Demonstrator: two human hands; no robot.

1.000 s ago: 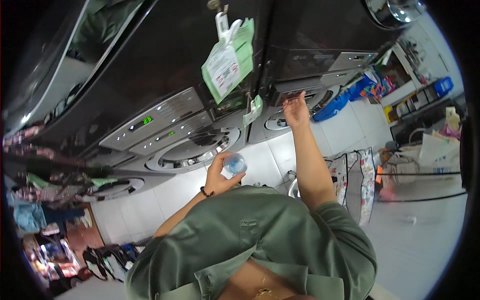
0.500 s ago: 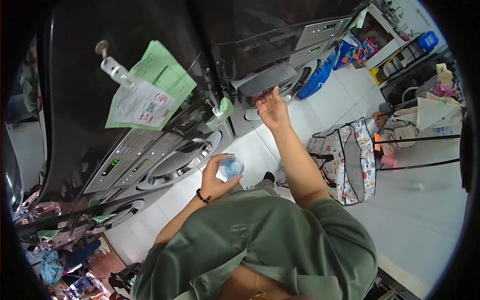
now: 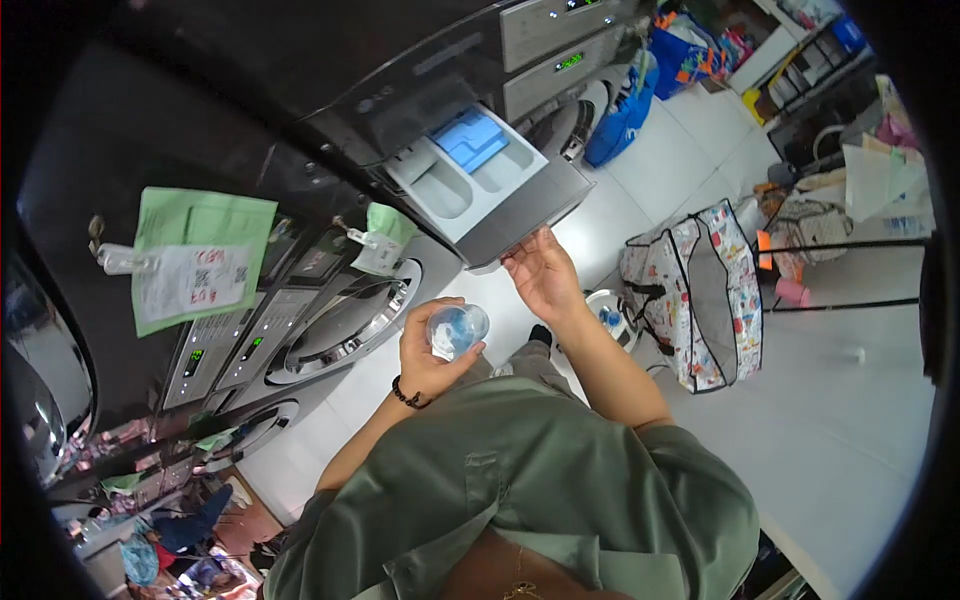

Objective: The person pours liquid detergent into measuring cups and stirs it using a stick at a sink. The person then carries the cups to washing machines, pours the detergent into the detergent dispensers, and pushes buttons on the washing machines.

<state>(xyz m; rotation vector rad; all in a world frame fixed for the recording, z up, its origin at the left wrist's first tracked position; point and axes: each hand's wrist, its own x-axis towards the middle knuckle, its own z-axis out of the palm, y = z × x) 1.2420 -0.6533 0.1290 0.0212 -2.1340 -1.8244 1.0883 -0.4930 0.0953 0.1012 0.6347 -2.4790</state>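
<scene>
My left hand (image 3: 427, 352), with a dark beaded bracelet at the wrist, is closed around a small clear plastic cup (image 3: 458, 326). Blue and white matter shows through the cup; whether a second cup overlaps it, I cannot tell. Palm up, my right hand (image 3: 545, 280) has its fingers hooked at the lower front edge of a detergent drawer (image 3: 572, 190). The drawer stands pulled out of a dark washing machine (image 3: 360, 100), showing pale compartments and a blue insert (image 3: 470, 140). Part of the right fingertips is hidden against the drawer front.
Green and white paper slips (image 3: 200, 262) hang clipped on the machines at left. On the tiled floor (image 3: 660, 180) at right stands a patterned zip bag (image 3: 735, 300), beside a white surface (image 3: 840, 430). Blue bags (image 3: 622, 120) lie farther off. A person (image 3: 195, 520) shows at lower left.
The detergent drawer has come out toward me, and its compartments now show. My right hand stays at its front edge. My view has shifted; the left hand still holds the cup.
</scene>
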